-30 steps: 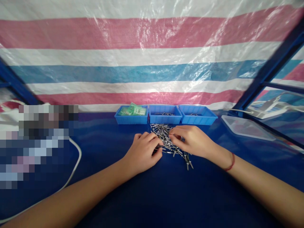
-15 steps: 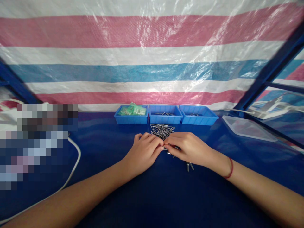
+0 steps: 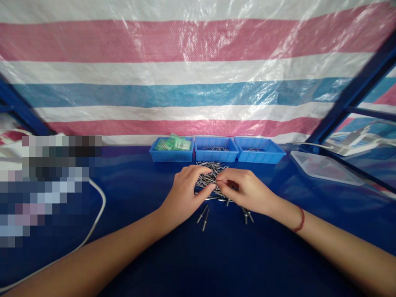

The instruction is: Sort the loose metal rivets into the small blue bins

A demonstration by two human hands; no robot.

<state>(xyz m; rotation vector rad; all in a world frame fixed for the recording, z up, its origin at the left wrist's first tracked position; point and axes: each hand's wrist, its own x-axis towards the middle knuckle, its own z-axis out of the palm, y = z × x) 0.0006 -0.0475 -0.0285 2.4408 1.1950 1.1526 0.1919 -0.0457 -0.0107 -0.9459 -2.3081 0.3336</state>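
A pile of metal rivets (image 3: pixel 208 178) lies on the blue table between my two hands. My left hand (image 3: pixel 190 187) is at the pile's left side, thumb and fingers apart, with nothing seen between them. My right hand (image 3: pixel 244 187) is at the right side, its thumb and forefinger pinched together; what they hold, if anything, is too small to name. Two loose rivets (image 3: pixel 205 220) lie just in front of my left hand. A few more rivets (image 3: pixel 246 215) stick out below my right hand.
Behind the pile stand three blue bins: the left bin (image 3: pixel 172 156) with green packets, the middle (image 3: pixel 216 156) and right (image 3: pixel 261 156) with some metal pieces. A clear plastic lid (image 3: pixel 324 168) lies right. A white cable (image 3: pixel 100 210) runs along the left, beside a pixelated area.
My left hand's fingers have parted and lifted away from my right fingertips. Two rivets now show on the table in front of my left hand.
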